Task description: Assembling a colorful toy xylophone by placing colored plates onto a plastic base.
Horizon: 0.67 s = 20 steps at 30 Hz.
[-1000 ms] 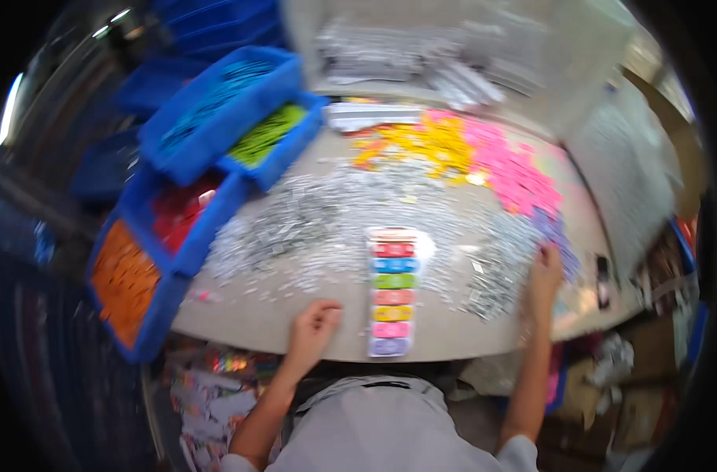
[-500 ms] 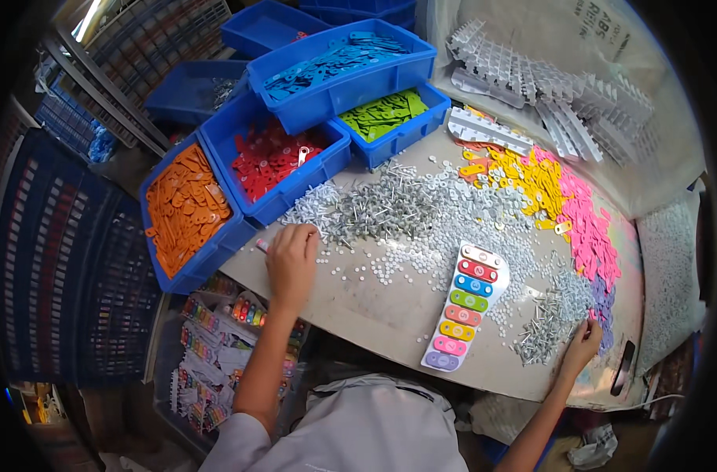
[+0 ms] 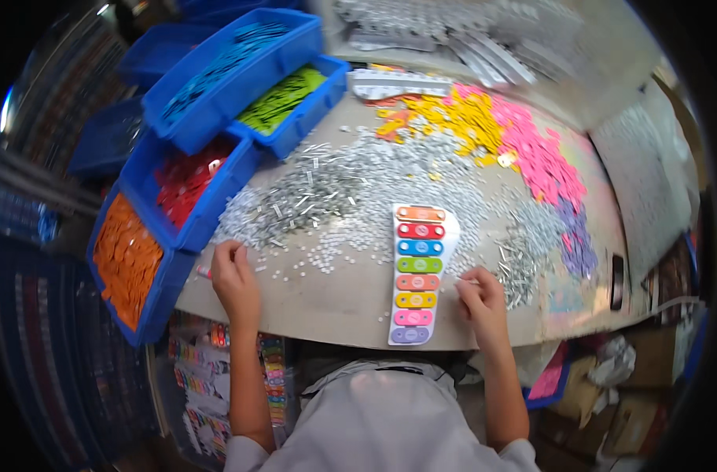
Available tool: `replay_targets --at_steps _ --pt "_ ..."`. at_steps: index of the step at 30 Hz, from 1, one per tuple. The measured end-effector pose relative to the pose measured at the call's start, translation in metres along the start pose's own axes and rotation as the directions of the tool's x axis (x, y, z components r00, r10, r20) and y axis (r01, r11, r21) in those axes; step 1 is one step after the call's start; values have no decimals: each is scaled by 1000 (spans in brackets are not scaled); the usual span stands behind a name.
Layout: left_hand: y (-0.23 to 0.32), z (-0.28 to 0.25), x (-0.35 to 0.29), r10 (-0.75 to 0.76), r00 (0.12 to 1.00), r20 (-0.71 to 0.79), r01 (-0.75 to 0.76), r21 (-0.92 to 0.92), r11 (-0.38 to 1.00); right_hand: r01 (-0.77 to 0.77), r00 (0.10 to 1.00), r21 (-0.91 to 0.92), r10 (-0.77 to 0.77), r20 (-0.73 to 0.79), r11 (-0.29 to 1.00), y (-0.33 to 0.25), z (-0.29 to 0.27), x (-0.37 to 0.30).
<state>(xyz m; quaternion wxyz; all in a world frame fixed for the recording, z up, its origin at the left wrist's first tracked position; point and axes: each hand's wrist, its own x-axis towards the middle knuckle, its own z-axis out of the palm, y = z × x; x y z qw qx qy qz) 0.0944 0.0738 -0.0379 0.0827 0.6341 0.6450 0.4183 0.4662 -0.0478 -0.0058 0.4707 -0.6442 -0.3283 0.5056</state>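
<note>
A toy xylophone (image 3: 418, 281) lies on the table, its white base carrying a column of coloured bars from orange at the far end to purple at the near end. Just right of its lower half is my right hand (image 3: 484, 303), thumb and fingertips pinched together; whatever is between them is too small to name. My left hand (image 3: 237, 287) rests at the table's left side with fingers curled closed, near the edge of a pile of small white pieces (image 3: 237, 216). What it holds, if anything, is hidden. A small pink-and-white stick (image 3: 204, 271) lies beside it.
Blue bins hold orange (image 3: 126, 263), red (image 3: 189, 185), blue (image 3: 225, 71) and green bars (image 3: 284, 102). Metal pins (image 3: 307, 197) spread across the middle, with more pins (image 3: 516, 267) at right. Yellow (image 3: 461, 122), pink (image 3: 535, 153) and purple bars (image 3: 576, 240) lie loose. White bases (image 3: 402, 84) sit behind.
My right hand has come left from the pins and purple bars to beside the xylophone. My left hand stays by the white pieces. The whole view has shifted with my head.
</note>
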Motion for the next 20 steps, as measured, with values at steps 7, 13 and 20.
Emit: replay_targets --at_steps 7,13,20 --pt "77 19 -40 -197 751 630 615 -559 556 -97 980 170 64 190 981 -12 10 19" --pt "107 54 -34 39 498 866 805 -479 351 -119 984 232 82 161 965 0 13 29" --pt "113 84 -21 137 402 905 794 -419 441 -86 983 261 40 177 961 5 10 31"
